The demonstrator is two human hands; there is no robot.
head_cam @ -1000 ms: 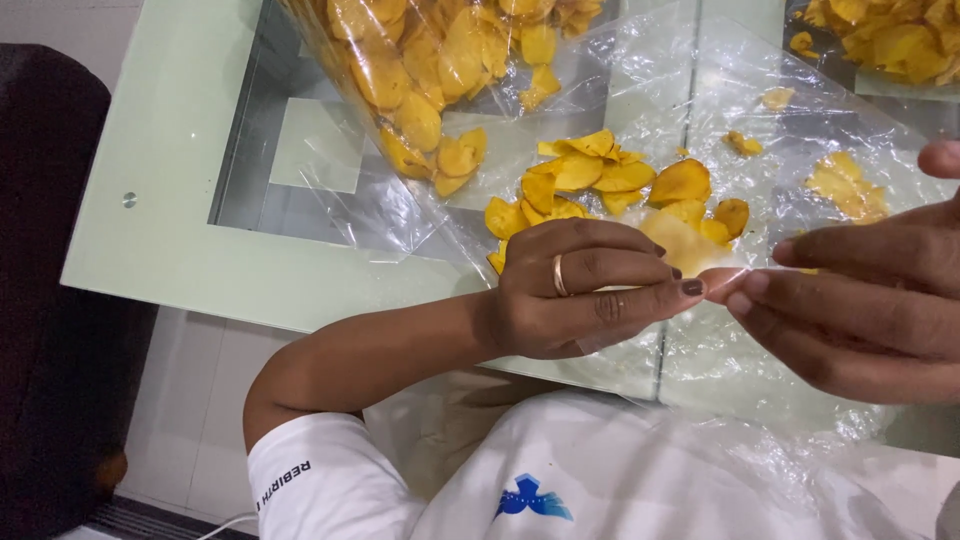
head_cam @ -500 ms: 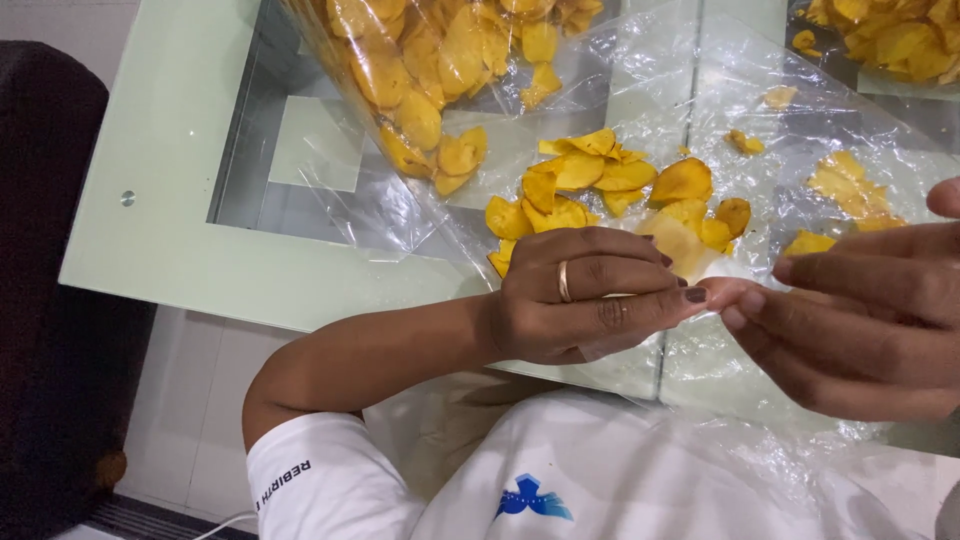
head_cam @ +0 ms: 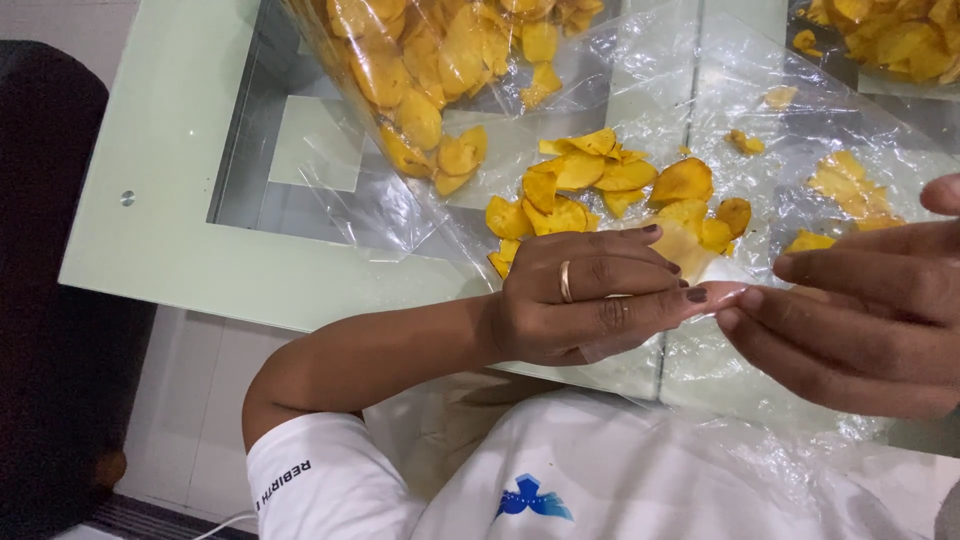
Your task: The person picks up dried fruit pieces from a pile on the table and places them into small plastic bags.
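Observation:
My left hand (head_cam: 590, 295), with a ring on one finger, is closed on the edge of a small clear plastic bag (head_cam: 700, 275) at the near edge of the glass table (head_cam: 180, 240). My right hand (head_cam: 860, 320) meets it fingertip to fingertip and pinches the same bag edge. Just beyond my fingers lies a loose pile of yellow chips (head_cam: 610, 190) on clear plastic sheeting (head_cam: 800, 130). A large clear bag of yellow chips (head_cam: 440, 70) lies open at the back left, its mouth spilling toward the pile.
Another heap of yellow chips (head_cam: 890, 35) sits at the back right corner. A few stray chips (head_cam: 845, 180) lie on the sheeting to the right. A dark chair (head_cam: 50, 300) stands left of the table. More crumpled plastic covers my lap.
My right hand has shifted slightly down and left, its fingertips now closer against my left fingertips. The left hand has stayed in place.

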